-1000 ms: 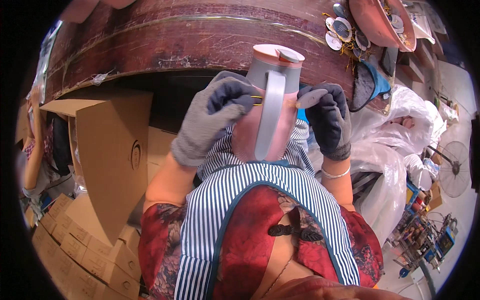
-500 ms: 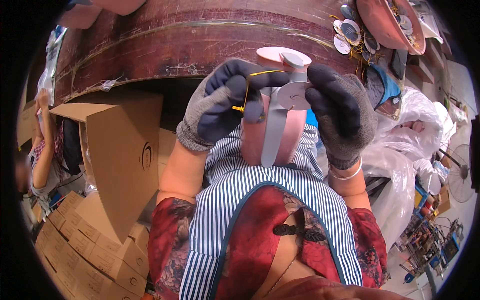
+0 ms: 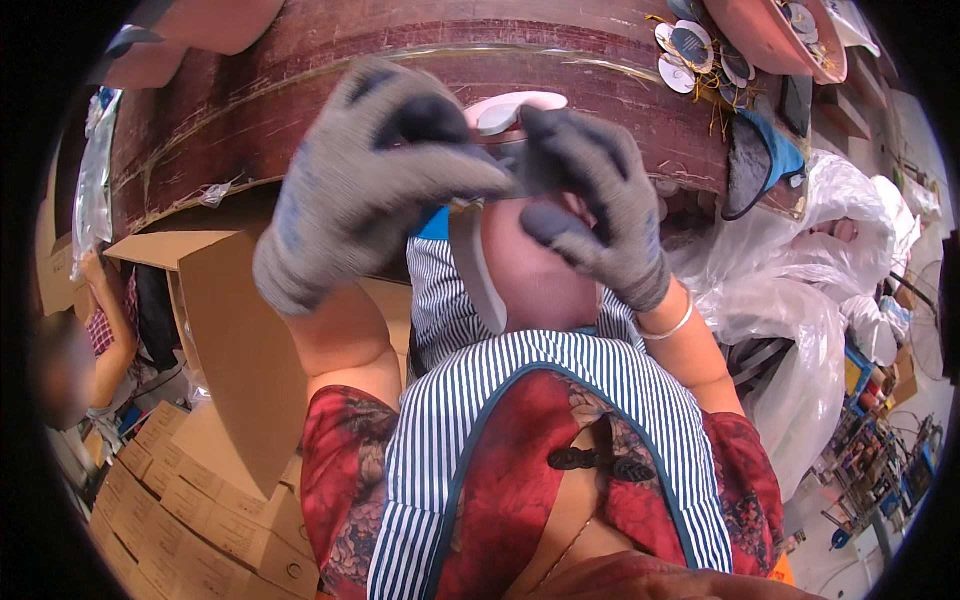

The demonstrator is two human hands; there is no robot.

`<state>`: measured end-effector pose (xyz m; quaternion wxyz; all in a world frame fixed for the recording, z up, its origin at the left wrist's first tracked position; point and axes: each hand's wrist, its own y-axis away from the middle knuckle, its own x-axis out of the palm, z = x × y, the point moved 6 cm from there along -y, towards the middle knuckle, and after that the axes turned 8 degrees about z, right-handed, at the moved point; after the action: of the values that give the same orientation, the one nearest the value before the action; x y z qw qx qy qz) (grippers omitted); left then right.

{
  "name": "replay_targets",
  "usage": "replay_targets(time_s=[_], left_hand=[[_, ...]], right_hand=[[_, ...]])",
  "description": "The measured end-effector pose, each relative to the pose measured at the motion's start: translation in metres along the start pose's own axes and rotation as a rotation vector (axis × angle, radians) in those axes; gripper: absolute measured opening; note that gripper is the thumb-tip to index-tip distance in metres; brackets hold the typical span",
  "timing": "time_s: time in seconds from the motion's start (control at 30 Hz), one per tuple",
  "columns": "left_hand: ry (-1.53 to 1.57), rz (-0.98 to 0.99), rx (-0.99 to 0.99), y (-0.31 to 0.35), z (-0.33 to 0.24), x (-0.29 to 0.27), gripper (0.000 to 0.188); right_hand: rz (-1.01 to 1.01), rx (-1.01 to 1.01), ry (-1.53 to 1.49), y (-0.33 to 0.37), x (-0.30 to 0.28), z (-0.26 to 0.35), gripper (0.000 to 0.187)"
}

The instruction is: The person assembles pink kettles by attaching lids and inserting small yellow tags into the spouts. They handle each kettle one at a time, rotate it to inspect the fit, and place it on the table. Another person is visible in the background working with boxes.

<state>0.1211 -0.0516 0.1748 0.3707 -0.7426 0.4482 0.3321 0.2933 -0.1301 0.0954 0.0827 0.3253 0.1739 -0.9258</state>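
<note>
A pink jug-like vessel (image 3: 535, 265) with a pale grey strip down its side rests upright against my striped apron. Its pink rim and light grey top piece (image 3: 497, 119) show beyond my fingers. My left hand (image 3: 365, 185), in a grey glove with dark palm coating, is blurred; its fingers are bent, and their tips reach the vessel's neck. My right hand (image 3: 600, 205), gloved alike, curls its fingers at the same spot, thumb below. The fingertips of both hands meet there. Whatever they pinch is hidden; no tag or yellow cord shows between them.
Round tags with yellow cords (image 3: 690, 55) lie on the dark red table (image 3: 330, 90), near a pink bowl-shaped container (image 3: 775, 35). An open cardboard box (image 3: 235, 350) stands left, above stacked cartons (image 3: 190, 510). Clear plastic bags (image 3: 780, 310) bulge at right. Another person works far left.
My left hand has turned over and risen, and my right hand has come in to meet it. The white round tag and yellow cord are now out of sight. The vessel has tilted and turned.
</note>
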Motion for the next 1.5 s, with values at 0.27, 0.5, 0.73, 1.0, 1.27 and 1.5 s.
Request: replay_targets(time_s=[0.27, 0.5, 0.73, 1.0, 1.27, 1.5], left_hand=[[0.439, -0.577, -0.563, 0.056, 0.089, 0.133, 0.036], [0.507, -0.617, -0.242, 0.045, 0.018, 0.130, 0.052], [0.579, -0.514, -0.110, 0.012, 0.042, 0.155, 0.038], [-0.874, -0.430, -0.282, 0.010, -0.066, 0.080, 0.024], [0.020, -0.300, -0.373, 0.077, 0.027, 0.099, 0.038], [-0.154, -0.471, -0.520, 0.111, 0.027, 0.098, 0.028]], right_hand=[[0.063, -0.159, 0.347, 0.013, 0.017, 0.028, 0.060], [-0.255, 0.001, 0.105, 0.021, 0.016, 0.004, 0.046], [-0.424, 0.121, -0.090, 0.149, -0.040, -0.001, 0.055], [-0.773, 1.337, 1.254, 0.523, -0.128, -0.102, 0.049], [-0.327, 1.521, 0.940, 0.421, -0.153, -0.050, 0.060], [-0.238, 0.371, 0.524, 0.259, -0.003, -0.019, 0.044]])
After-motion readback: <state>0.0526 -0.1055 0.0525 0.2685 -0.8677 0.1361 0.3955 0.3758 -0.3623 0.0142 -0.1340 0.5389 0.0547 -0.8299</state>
